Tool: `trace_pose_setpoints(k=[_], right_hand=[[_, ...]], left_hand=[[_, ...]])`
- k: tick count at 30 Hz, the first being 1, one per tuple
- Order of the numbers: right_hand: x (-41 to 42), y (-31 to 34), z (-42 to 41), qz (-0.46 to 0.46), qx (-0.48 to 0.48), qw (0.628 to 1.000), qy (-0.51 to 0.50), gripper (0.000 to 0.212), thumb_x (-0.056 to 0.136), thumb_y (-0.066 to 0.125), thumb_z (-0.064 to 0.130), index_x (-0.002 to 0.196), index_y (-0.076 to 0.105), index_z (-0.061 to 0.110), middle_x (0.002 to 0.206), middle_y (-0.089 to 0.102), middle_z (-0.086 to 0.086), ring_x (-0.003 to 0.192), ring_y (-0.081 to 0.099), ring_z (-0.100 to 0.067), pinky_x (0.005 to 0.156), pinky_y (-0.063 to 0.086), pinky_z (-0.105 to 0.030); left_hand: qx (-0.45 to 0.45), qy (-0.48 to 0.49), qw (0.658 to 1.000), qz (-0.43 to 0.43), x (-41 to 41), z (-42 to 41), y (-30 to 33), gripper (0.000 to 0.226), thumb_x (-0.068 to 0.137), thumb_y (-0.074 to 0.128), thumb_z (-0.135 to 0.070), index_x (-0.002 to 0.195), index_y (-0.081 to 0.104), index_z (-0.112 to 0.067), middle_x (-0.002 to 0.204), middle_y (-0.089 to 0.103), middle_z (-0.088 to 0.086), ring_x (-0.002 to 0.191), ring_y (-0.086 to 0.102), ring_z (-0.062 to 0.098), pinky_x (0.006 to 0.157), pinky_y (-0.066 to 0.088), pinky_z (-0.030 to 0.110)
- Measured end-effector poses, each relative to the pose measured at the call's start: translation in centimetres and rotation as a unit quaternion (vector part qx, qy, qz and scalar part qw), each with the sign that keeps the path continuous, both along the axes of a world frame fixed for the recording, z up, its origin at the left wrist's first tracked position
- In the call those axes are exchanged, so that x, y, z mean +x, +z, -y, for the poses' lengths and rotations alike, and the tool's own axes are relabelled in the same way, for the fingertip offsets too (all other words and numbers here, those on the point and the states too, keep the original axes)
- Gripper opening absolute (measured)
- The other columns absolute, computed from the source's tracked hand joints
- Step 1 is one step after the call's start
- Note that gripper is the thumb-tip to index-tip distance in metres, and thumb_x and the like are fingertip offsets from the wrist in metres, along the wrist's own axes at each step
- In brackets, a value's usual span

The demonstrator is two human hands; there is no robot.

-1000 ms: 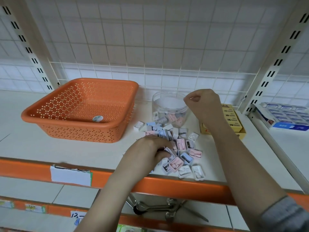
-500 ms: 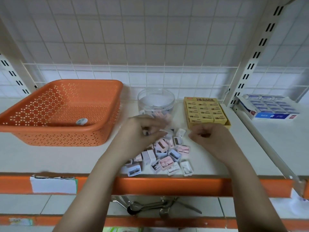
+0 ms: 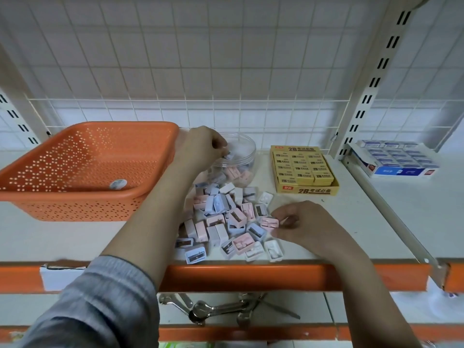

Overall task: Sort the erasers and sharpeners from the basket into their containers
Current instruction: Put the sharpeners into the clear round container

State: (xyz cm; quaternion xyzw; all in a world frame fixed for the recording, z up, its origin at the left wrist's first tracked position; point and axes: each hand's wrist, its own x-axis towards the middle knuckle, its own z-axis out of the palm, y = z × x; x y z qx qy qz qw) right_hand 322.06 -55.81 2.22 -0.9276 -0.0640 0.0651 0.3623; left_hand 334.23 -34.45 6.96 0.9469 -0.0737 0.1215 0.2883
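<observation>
My left hand pinches a blue sharpener over the clear jar; my right hand pinches a pink sharpener from the pastel pile

The basket is orange with little holes. The sharpeners are pink, blue and white. The eraser box is yellow.

Yellow eraser box, right of centre: "2B" printed large on front wall and on rear flap, followed by Chinese chars. Small red brand tag at front left, illegible. Indiv. erasers inside each marked "2B". Blue-white box, far right: print too small to read. Sticker in orange basket: illegible.
</observation>
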Motion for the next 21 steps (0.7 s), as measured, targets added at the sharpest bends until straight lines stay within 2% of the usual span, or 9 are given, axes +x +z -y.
trace_pose_setpoints(k=[2, 4, 8, 10, 12, 13, 15, 16, 21], right_hand=[[-0.1, 0.0, 0.0, 0.009, 0.006, 1.0, 0.003, 0.029, 0.076, 0.076, 0.018, 0.069, 0.062, 0.043, 0.074, 0.066, 0.019, 0.07, 0.058, 0.011, 0.064, 0.042, -0.002], [-0.1, 0.2, -0.1, 0.016, 0.016, 1.0, 0.0, 0.028, 0.077, 0.075, 0.02, 0.067, 0.062, 0.043, 0.072, 0.065, 0.02, 0.07, 0.057, 0.015, 0.064, 0.041, 0.0], [-0.2, 1.3, 0.1, 0.049, 0.059, 0.997, -0.007, 0.014, 0.078, 0.074, 0.024, 0.073, 0.069, 0.036, 0.074, 0.067, 0.012, 0.07, 0.058, 0.008, 0.063, 0.041, -0.004], [0.2, 2.5, -0.2, 0.079, 0.089, 0.993, -0.013, 0.006, 0.078, 0.074, 0.024, 0.083, 0.073, 0.028, 0.073, 0.067, 0.01, 0.066, 0.057, 0.005, 0.06, 0.04, -0.004], [1.0, 3.7, -0.7, 0.123, 0.109, 0.986, -0.021, 0.008, 0.079, 0.074, 0.025, 0.085, 0.072, 0.029, 0.074, 0.069, 0.007, 0.064, 0.058, -0.001, 0.059, 0.039, -0.005], [1.7, 4.3, -0.9, 0.144, 0.122, 0.982, -0.025, 0.009, 0.079, 0.074, 0.025, 0.084, 0.071, 0.032, 0.074, 0.069, 0.007, 0.064, 0.058, -0.003, 0.058, 0.038, -0.005], [3.3, 5.3, -1.7, 0.16, 0.158, 0.974, -0.033, 0.012, 0.08, 0.073, 0.026, 0.089, 0.07, 0.032, 0.074, 0.066, 0.015, 0.059, 0.056, 0.007, 0.058, 0.038, -0.001], [4.3, 5.5, -2.2, 0.161, 0.172, 0.971, -0.039, 0.015, 0.08, 0.073, 0.026, 0.094, 0.071, 0.029, 0.075, 0.064, 0.017, 0.06, 0.056, 0.01, 0.058, 0.039, 0.0], [9.7, 6.1, -4.9, 0.176, 0.115, 0.977, -0.04, 0.023, 0.079, 0.074, 0.024, 0.099, 0.072, 0.012, 0.085, 0.066, 0.005, 0.073, 0.058, 0.002, 0.062, 0.04, -0.001]], left_hand=[[0.0, -0.002, 1.0, 0.014, -0.2, -0.1, -0.1, 0.018, 0.084, 0.068, -0.02, 0.102, 0.071, -0.015, 0.1, 0.069, 0.0, 0.089, 0.062, 0.014, 0.083, 0.051, 0.03], [-0.017, -0.007, 0.999, 0.039, -0.9, -0.4, -0.1, 0.017, 0.086, 0.066, -0.019, 0.102, 0.071, -0.014, 0.099, 0.069, 0.0, 0.087, 0.06, 0.012, 0.081, 0.049, 0.025], [-0.071, -0.002, 0.994, 0.082, -3.8, -1.2, -0.4, 0.016, 0.087, 0.065, -0.019, 0.101, 0.071, -0.015, 0.09, 0.066, -0.008, 0.077, 0.056, 0.0, 0.071, 0.039, 0.005], [-0.092, 0.01, 0.99, 0.103, -5.7, -1.7, -0.8, 0.016, 0.087, 0.065, -0.02, 0.1, 0.072, -0.015, 0.091, 0.067, -0.008, 0.077, 0.055, -0.004, 0.07, 0.037, -0.001], [-0.079, 0.023, 0.988, 0.133, -7.6, -2.2, -1.6, 0.015, 0.086, 0.065, -0.02, 0.099, 0.072, -0.014, 0.093, 0.068, -0.005, 0.083, 0.055, -0.002, 0.074, 0.038, 0.004], [-0.06, 0.027, 0.987, 0.149, -8.4, -2.3, -2.0, 0.015, 0.086, 0.065, -0.019, 0.098, 0.073, -0.013, 0.094, 0.069, -0.003, 0.084, 0.056, 0.002, 0.077, 0.042, 0.012], [-0.023, 0.03, 0.986, 0.165, -9.9, -2.2, -2.7, 0.014, 0.086, 0.065, -0.019, 0.096, 0.073, -0.013, 0.095, 0.07, 0.001, 0.088, 0.06, 0.014, 0.081, 0.047, 0.028], [-0.016, 0.027, 0.986, 0.163, -10.5, -2.0, -3.1, 0.015, 0.085, 0.065, -0.02, 0.096, 0.073, -0.013, 0.094, 0.07, 0.002, 0.089, 0.061, 0.017, 0.081, 0.048, 0.031], [-0.016, 0.026, 0.993, 0.117, -12.8, -1.9, -5.4, 0.017, 0.084, 0.067, -0.021, 0.099, 0.074, -0.017, 0.096, 0.071, -0.001, 0.091, 0.063, 0.017, 0.079, 0.048, 0.027]])
